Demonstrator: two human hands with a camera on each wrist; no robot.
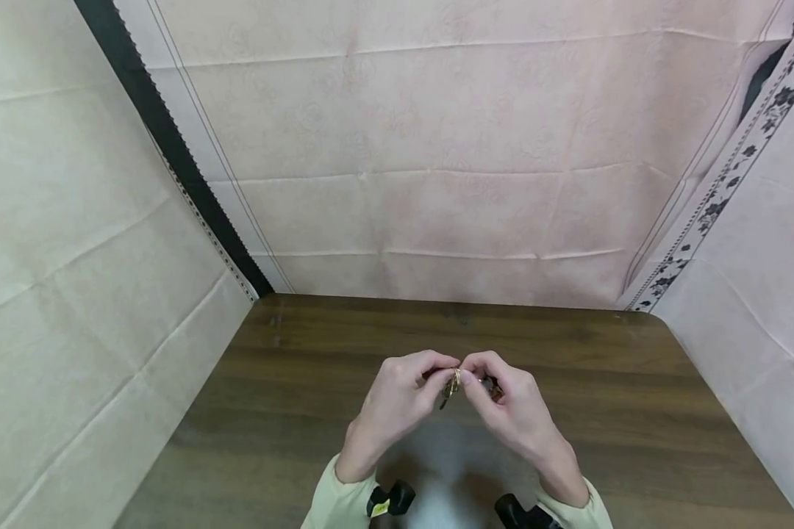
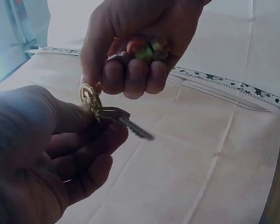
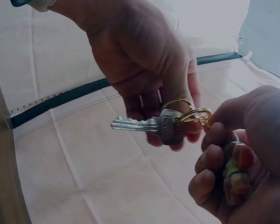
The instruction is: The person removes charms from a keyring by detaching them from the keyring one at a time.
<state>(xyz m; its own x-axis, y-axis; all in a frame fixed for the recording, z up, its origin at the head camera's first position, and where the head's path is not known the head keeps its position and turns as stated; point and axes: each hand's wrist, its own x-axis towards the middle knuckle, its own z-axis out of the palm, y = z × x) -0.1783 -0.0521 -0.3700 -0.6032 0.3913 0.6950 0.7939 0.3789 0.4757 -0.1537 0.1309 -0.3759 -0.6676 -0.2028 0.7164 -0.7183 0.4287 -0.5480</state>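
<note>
My left hand (image 1: 400, 397) pinches a gold key ring (image 3: 177, 103) between thumb and fingers. A silver key (image 3: 135, 125) hangs from the ring, its toothed blade pointing away from the fingers. Close beside it, my right hand (image 1: 519, 404) pinches gold links (image 3: 198, 114) joined to the ring between thumb and forefinger. Its other fingers curl round a small red and green charm (image 3: 238, 172), partly hidden in the palm. Both hands meet above the table, fingertips nearly together in the head view.
Below the hands lies a brown wood-grain table (image 1: 291, 367). Pale creased cloths hang behind it (image 1: 437, 147) and at both sides, one with a floral border (image 1: 714, 213). Black wrist devices sit on both sleeves.
</note>
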